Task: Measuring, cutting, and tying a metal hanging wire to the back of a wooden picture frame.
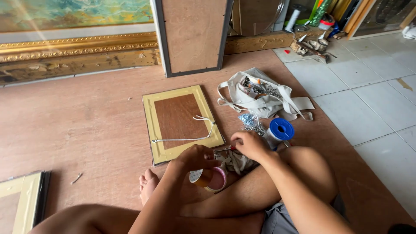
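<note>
Seated cross-legged on a brown board floor (86, 125), with a small gold picture frame (184, 123) lying face down just ahead of the knees, brown backing up, a thin cord or chain (186, 139) strung across its lower half. Left hand (197, 157) curled at the frame's near edge, seemingly pinching a small silvery tool with a red handle (224, 148); grip partly hidden, so hard to tell for sure. Right hand (249, 145) bent over the same tool from the other side, fingers closed on or near it. Just below the hands, two tape rolls (210, 178), one tan, one pink. Right of the frame, a blue-capped spool (279, 130), loose chain (251, 123), and a pale cloth bag (266, 99) of hardware. Frame probably light and stiff, corners easily chipped; best held by its rim. Cord limp, likely slippery, easiest taken near its fixed ends.
</note>
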